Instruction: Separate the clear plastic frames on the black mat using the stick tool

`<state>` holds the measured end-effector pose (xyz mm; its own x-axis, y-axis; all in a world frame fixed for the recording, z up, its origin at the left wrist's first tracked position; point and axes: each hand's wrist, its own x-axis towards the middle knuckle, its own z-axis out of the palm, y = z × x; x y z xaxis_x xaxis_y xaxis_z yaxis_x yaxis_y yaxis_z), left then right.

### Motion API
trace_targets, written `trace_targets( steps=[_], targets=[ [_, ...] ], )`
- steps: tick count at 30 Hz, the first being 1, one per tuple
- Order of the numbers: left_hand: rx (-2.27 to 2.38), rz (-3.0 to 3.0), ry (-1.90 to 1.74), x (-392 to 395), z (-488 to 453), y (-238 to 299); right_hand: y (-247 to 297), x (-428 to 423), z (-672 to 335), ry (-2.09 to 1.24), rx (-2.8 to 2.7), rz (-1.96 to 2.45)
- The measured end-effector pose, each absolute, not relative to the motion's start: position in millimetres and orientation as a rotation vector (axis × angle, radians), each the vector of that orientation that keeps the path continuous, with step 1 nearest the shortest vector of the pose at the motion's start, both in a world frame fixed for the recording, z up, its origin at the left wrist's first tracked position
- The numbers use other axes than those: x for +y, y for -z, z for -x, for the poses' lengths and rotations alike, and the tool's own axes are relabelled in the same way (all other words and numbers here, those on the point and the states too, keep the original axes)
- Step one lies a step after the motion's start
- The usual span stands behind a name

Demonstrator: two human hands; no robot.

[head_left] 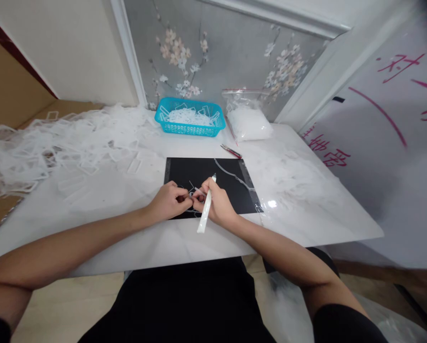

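Note:
Over a black mat (pixel 199 167), my two hands meet at the fingertips. My left hand (pixel 171 201) is closed in a pinch on a small translucent plastic piece (pixel 191 192), mostly covered by the fingers. My right hand (pixel 220 202) is closed too, its fingertips at the same piece. It also grips a slim white-handled tool (pixel 205 214) with a dark tip pointing away from me; the exact kind of tool is unclear. A thin, wavy clear plastic strip (pixel 231 175) lies on the mat's right side.
A blue basket (pixel 190 129) of white plastic pieces stands at the back, beside a clear bag (pixel 251 123) of white pieces. Red-handled pliers or nippers (pixel 232 151) lie behind the mat. Translucent frames (pixel 81 138) are heaped at left; filmy plastic (pixel 295 181) spreads at right.

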<state>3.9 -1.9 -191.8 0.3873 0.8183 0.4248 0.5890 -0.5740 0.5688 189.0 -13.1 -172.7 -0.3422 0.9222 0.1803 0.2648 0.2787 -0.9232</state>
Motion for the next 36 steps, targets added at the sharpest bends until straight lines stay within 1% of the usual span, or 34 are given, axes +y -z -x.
trace_targets(
  steps=[6, 11, 17, 22, 24, 26, 28, 31, 34, 36],
  targets=[
    [1.146, -2.336, -1.020, 0.4, 1.3, 190.1, 174.5, -5.6, -193.1, -1.202, -1.708, 1.002],
    [1.062, -2.366, -1.151, 0.0, 5.8, 186.4, 163.4, 2.8, -207.4, -1.086, -1.673, 0.994],
    [1.232, -2.263, -1.402, 17.4, 22.2, 177.4, 149.8, 11.4, -220.0, -1.040, -1.566, 1.038],
    [1.354, -1.933, -1.564, 33.3, 39.1, 167.0, 146.8, 13.8, -223.6, -1.107, -1.537, 1.042],
    [1.331, -1.853, -1.519, 31.5, 39.1, 163.7, 148.6, 13.9, -224.3, -1.079, -1.621, 1.064],
    [1.266, -1.860, -1.400, 23.4, 34.2, 161.4, 152.2, 13.3, -223.6, -1.003, -1.748, 1.077],
    [1.143, -1.917, -1.288, 11.1, 26.5, 160.0, 156.5, 12.0, -221.4, -0.940, -1.883, 1.066],
    [0.868, -2.014, -1.213, -6.7, 16.4, 159.6, 161.8, 9.1, -215.8, -0.897, -2.074, 1.040],
    [0.688, -2.051, -1.190, -13.9, 13.3, 162.1, 163.0, 5.9, -211.2, -0.965, -2.177, 0.973],
    [0.686, -2.013, -1.184, -11.9, 14.3, 165.9, 161.6, 4.4, -210.4, -1.067, -2.169, 0.920]
  ],
)
